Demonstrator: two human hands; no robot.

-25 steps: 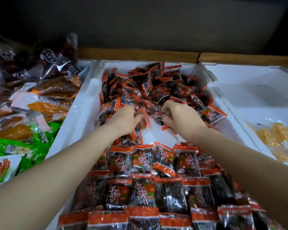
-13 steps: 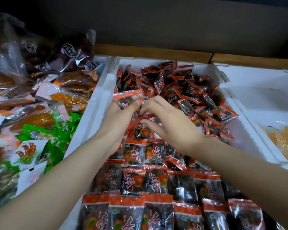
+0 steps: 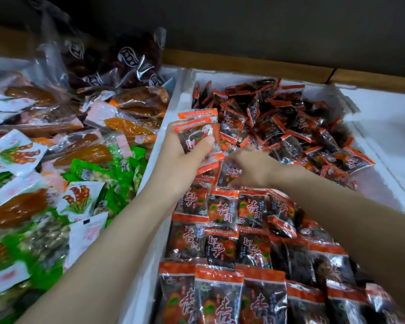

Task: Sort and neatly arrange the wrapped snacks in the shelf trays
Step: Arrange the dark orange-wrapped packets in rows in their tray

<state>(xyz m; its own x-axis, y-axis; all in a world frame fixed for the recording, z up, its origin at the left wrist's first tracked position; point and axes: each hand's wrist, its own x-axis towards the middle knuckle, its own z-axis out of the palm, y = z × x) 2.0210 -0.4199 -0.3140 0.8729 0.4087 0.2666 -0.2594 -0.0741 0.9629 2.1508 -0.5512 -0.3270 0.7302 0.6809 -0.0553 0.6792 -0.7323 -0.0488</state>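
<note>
A white foam tray (image 3: 158,141) holds dark snack packets with orange-red ends. Its near half carries neat rows of packets (image 3: 222,232); its far half is a loose heap (image 3: 288,122). My left hand (image 3: 185,157) is raised over the tray's left side, shut on a small stack of packets (image 3: 195,128), thumb across the front one. My right hand (image 3: 250,167) reaches down at the far edge of the rows, fingers pinching one packet (image 3: 229,174) lying there.
The tray on the left is piled with mixed snacks: orange dried-fruit packs (image 3: 124,127), green packets (image 3: 117,169), white packets (image 3: 12,153) and clear dark bags (image 3: 126,64). Another white tray (image 3: 384,108) stands at the right. A wooden shelf edge (image 3: 243,64) runs behind.
My left hand has lifted its stack of packets higher. My right hand has dropped from beside it down to the rows. The view has swung left and closer.
</note>
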